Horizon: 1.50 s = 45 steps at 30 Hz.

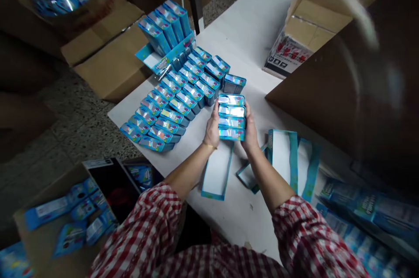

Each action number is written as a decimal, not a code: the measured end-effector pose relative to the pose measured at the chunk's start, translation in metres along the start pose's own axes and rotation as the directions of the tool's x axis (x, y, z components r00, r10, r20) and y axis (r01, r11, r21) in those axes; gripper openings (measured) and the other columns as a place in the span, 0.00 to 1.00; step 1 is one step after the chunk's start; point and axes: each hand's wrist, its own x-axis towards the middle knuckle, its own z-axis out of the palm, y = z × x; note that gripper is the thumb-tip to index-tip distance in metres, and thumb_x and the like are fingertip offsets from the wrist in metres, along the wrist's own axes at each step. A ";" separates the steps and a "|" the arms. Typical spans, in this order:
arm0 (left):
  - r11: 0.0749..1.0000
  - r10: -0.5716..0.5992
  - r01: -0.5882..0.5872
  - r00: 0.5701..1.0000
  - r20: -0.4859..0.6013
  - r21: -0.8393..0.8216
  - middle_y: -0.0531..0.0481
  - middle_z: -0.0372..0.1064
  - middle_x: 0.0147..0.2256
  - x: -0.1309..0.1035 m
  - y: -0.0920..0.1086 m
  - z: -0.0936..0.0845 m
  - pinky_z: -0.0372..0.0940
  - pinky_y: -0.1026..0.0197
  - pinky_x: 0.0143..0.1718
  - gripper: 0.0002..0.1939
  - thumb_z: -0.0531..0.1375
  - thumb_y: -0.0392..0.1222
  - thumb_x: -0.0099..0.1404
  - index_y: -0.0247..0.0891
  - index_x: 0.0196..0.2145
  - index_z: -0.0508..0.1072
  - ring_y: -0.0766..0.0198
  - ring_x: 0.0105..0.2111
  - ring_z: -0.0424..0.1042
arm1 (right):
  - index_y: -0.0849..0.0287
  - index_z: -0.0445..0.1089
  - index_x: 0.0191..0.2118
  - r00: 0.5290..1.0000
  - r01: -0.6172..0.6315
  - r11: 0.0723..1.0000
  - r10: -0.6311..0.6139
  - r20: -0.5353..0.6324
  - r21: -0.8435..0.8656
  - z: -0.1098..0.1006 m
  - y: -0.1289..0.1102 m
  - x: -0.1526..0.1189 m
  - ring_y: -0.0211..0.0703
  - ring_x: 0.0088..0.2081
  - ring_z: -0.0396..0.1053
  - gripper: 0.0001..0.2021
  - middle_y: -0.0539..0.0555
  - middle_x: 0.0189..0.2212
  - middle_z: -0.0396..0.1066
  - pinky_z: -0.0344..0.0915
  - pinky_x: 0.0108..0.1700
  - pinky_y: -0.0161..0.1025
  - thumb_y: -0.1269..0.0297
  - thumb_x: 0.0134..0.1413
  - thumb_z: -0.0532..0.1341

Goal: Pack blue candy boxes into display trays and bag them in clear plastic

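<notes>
Here I am with four glossy-topped blue packs (231, 122) lined up in one block, my left hand (212, 128) flat along one end, my right hand (250, 132) along the other. My grip is clamped on the block, hands parted by just a pack's length, fingers down the sides. The block sits at the far end of the shallow blue-edged tray (216, 173) on the counter (252, 38); whether it's lifted, I can't tell. I'd judge these light and fairly stiff, slick on top, easily dented, and the middle ones could slip, so it's even pressure low on both ends.
</notes>
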 end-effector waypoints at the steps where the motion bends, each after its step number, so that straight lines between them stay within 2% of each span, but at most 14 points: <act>1: 1.000 0.015 -0.015 1.000 -0.022 0.008 0.53 0.44 0.64 -0.020 0.010 -0.003 0.44 0.56 0.63 0.30 0.32 0.55 0.68 0.44 0.64 0.42 0.62 0.63 0.44 | 0.56 0.34 0.66 1.000 -0.017 1.000 0.017 0.003 0.008 0.000 -0.007 -0.020 0.44 0.61 0.52 0.35 0.54 0.61 0.53 0.55 0.59 0.49 0.44 0.58 0.26; 5: 0.983 0.008 -0.004 1.000 -0.019 0.181 0.55 0.39 0.65 -0.094 0.035 -0.014 0.40 0.55 0.65 0.29 0.37 0.56 0.68 0.44 0.64 0.46 0.58 0.64 0.39 | 0.53 0.31 0.66 0.996 -0.082 0.983 0.086 -0.015 0.165 0.012 -0.018 -0.103 0.44 0.61 0.52 0.31 0.52 0.63 0.46 0.57 0.57 0.51 0.49 0.59 0.25; 9: 0.979 -0.065 0.058 0.997 0.030 0.197 0.52 0.42 0.64 -0.126 0.017 -0.018 0.40 0.54 0.65 0.29 0.39 0.53 0.68 0.41 0.63 0.49 0.58 0.64 0.41 | 0.54 0.24 0.66 0.991 -0.119 0.982 0.127 -0.044 0.147 0.026 0.004 -0.147 0.43 0.60 0.54 0.30 0.54 0.63 0.46 0.60 0.55 0.50 0.52 0.59 0.24; 14: 0.987 -0.102 0.091 0.992 0.077 0.131 0.50 0.42 0.64 -0.117 -0.018 -0.018 0.41 0.55 0.64 0.29 0.40 0.53 0.68 0.39 0.63 0.50 0.60 0.64 0.42 | 0.55 0.26 0.66 0.989 -0.082 0.997 0.082 -0.120 0.001 0.027 0.026 -0.144 0.44 0.61 0.52 0.30 0.57 0.62 0.49 0.59 0.55 0.51 0.51 0.60 0.27; 18: 0.979 -0.154 0.146 0.987 0.049 0.145 0.49 0.46 0.63 -0.110 -0.035 -0.023 0.45 0.56 0.63 0.29 0.39 0.53 0.68 0.40 0.63 0.48 0.62 0.63 0.46 | 0.56 0.41 0.64 0.985 -0.065 0.998 0.061 -0.164 -0.018 0.022 0.019 -0.135 0.44 0.62 0.50 0.28 0.57 0.62 0.49 0.54 0.60 0.50 0.52 0.61 0.35; 22: 0.969 -0.071 0.069 0.997 0.001 0.236 0.45 0.44 0.64 -0.115 -0.039 -0.026 0.42 0.54 0.64 0.32 0.38 0.56 0.68 0.38 0.64 0.44 0.60 0.63 0.44 | 0.57 0.40 0.65 0.990 0.009 0.959 -0.048 -0.132 -0.284 0.004 0.006 -0.128 0.49 0.62 0.49 0.30 0.60 0.61 0.49 0.51 0.60 0.54 0.50 0.61 0.37; 25: 0.962 0.019 -0.034 0.998 0.058 0.270 0.43 0.33 0.65 -0.126 -0.040 -0.027 0.38 0.54 0.64 0.38 0.38 0.61 0.65 0.37 0.65 0.36 0.57 0.65 0.36 | 0.55 0.40 0.65 0.960 0.276 0.780 -0.199 0.195 -0.562 -0.009 -0.005 -0.125 0.58 0.65 0.37 0.36 0.59 0.64 0.43 0.41 0.61 0.63 0.42 0.55 0.46; 28: 0.963 -0.009 -0.020 0.994 0.109 0.268 0.43 0.30 0.66 -0.137 -0.047 -0.027 0.36 0.53 0.64 0.37 0.36 0.61 0.65 0.37 0.65 0.34 0.57 0.65 0.34 | 0.50 0.46 0.64 0.810 0.524 0.582 -0.115 0.575 -0.622 -0.017 -0.015 -0.118 0.62 0.65 0.33 0.38 0.56 0.64 0.43 0.32 0.60 0.68 0.39 0.49 0.53; 30: 0.971 -0.015 -0.016 0.992 0.127 0.240 0.42 0.28 0.66 -0.144 -0.054 -0.029 0.38 0.51 0.64 0.39 0.37 0.62 0.64 0.37 0.65 0.32 0.55 0.65 0.34 | 0.49 0.46 0.64 0.755 0.580 0.550 -0.086 0.651 -0.600 -0.023 -0.022 -0.102 0.61 0.65 0.36 0.36 0.56 0.64 0.45 0.31 0.59 0.69 0.40 0.51 0.52; 31: 0.970 -0.011 -0.026 0.989 0.150 0.243 0.41 0.26 0.66 -0.148 -0.057 -0.031 0.39 0.49 0.64 0.42 0.40 0.64 0.62 0.38 0.65 0.29 0.53 0.65 0.34 | 0.49 0.45 0.64 0.767 0.573 0.551 -0.099 0.634 -0.607 -0.027 -0.026 -0.087 0.60 0.65 0.37 0.35 0.56 0.64 0.45 0.31 0.59 0.69 0.41 0.53 0.50; 35: 0.897 -0.052 -0.038 0.981 0.189 0.441 0.35 0.27 0.65 -0.157 -0.071 -0.037 0.45 0.37 0.60 0.59 0.61 0.60 0.51 0.43 0.63 0.22 0.44 0.64 0.36 | 0.56 0.39 0.65 0.926 0.377 0.537 -0.211 0.312 -0.755 -0.033 -0.038 0.015 0.56 0.65 0.34 0.33 0.60 0.65 0.39 0.38 0.60 0.65 0.47 0.59 0.45; 37: 0.843 -0.051 -0.062 0.979 0.195 0.534 0.34 0.35 0.64 -0.159 -0.079 -0.039 0.45 0.35 0.59 0.53 0.60 0.53 0.56 0.42 0.64 0.26 0.43 0.63 0.40 | 0.60 0.39 0.65 0.944 0.326 0.509 -0.218 0.247 -0.797 -0.025 -0.038 0.076 0.58 0.65 0.34 0.35 0.62 0.64 0.40 0.41 0.59 0.65 0.47 0.58 0.47; 40: 0.798 -0.015 -0.138 0.969 0.248 0.587 0.34 0.43 0.63 -0.159 -0.089 -0.040 0.45 0.40 0.61 0.38 0.52 0.46 0.63 0.38 0.64 0.37 0.45 0.62 0.47 | 0.63 0.51 0.60 0.969 0.246 0.505 -0.141 0.202 -0.827 -0.006 -0.033 0.144 0.62 0.60 0.49 0.30 0.66 0.58 0.53 0.53 0.54 0.62 0.50 0.56 0.51; 45: 0.759 -0.065 -0.103 0.970 0.233 0.643 0.35 0.46 0.62 -0.159 -0.095 -0.041 0.45 0.42 0.61 0.32 0.47 0.41 0.65 0.35 0.64 0.41 0.53 0.62 0.48 | 0.64 0.64 0.48 0.990 0.138 0.473 -0.047 0.132 -0.870 -0.001 -0.024 0.161 0.59 0.46 0.62 0.21 0.66 0.45 0.65 0.62 0.44 0.55 0.54 0.53 0.55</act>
